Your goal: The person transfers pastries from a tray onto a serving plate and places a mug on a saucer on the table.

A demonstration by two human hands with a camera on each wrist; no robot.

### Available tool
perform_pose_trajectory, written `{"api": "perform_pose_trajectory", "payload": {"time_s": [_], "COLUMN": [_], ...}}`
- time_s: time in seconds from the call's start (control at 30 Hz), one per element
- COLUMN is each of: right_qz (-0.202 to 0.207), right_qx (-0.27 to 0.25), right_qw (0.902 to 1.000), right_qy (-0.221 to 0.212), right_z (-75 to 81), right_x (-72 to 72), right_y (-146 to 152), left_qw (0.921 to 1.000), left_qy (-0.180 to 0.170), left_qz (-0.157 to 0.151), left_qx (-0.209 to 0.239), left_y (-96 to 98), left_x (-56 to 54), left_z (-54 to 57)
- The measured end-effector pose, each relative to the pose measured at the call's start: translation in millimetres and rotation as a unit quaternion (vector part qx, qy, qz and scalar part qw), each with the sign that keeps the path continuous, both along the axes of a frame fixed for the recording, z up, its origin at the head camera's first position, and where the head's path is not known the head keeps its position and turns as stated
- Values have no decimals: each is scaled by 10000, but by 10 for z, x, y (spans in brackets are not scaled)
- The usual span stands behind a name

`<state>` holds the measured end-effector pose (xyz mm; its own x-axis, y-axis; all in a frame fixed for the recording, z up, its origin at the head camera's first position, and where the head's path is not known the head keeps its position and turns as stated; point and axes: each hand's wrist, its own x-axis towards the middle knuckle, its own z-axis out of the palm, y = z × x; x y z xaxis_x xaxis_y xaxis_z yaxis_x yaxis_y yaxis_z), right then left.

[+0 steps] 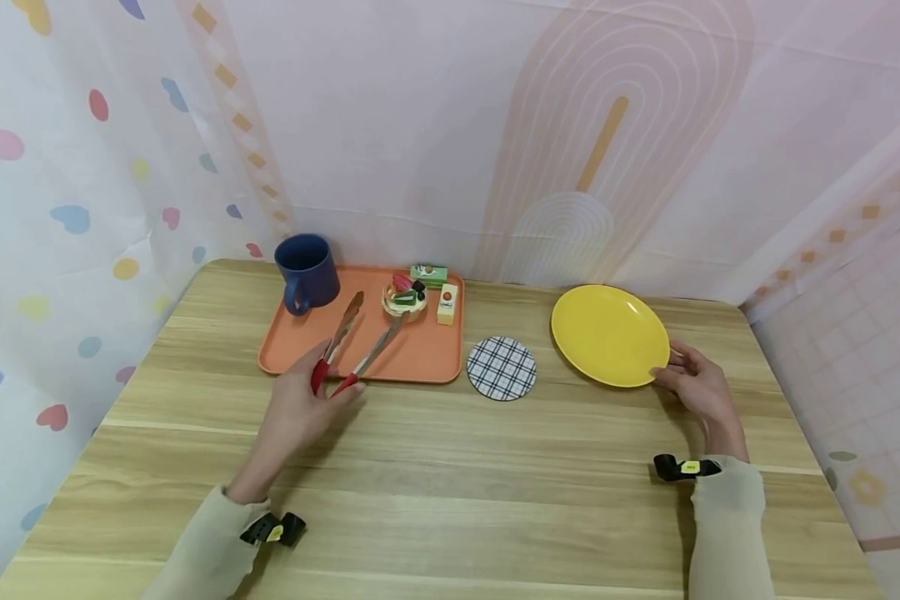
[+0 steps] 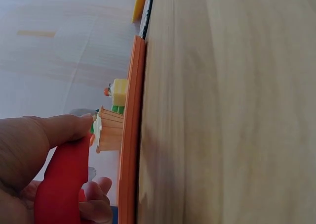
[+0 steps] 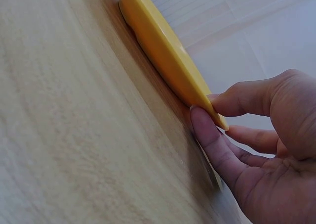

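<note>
My left hand grips a pair of tongs by the red handles. The tongs' metal arms are spread apart over the orange tray, one tip close to a fruit-topped tart. In the left wrist view the tart's fluted side stands on the tray, beyond the red handle. On the right, my right hand pinches the rim of a yellow plate. The right wrist view shows the plate slightly tilted, thumb and fingers on opposite faces of its edge.
A dark blue mug stands at the tray's back left corner. Two small cake-like blocks, one green and one pale yellow, are at its right end. A checked round coaster lies between tray and plate. Patterned curtains hang behind.
</note>
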<state>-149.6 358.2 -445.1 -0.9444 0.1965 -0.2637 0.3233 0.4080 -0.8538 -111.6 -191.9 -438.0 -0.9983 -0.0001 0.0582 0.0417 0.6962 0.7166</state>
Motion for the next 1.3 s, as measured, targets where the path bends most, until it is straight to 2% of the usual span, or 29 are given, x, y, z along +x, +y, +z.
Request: {"api": "perform_pose_trajectory", "payload": {"time_s": [0.33, 0.9, 1.3], "right_qz": [-141, 28, -46], "right_qx": [83, -17, 41], "right_qw": [9999, 10000, 10000], "right_qy": [-45, 46, 43], "right_z": [-21, -24, -16], "right_x": [-9, -4, -15], "right_y": [14, 16, 9], "left_qw": [9994, 9983, 9981], "left_qy": [256, 256, -76], "left_qz": [-162, -361, -345], "left_qx": [-183, -388, -509], "left_y": [41, 69, 122], "left_x": [-72, -253, -376], "left_z": [53, 35, 65]}}
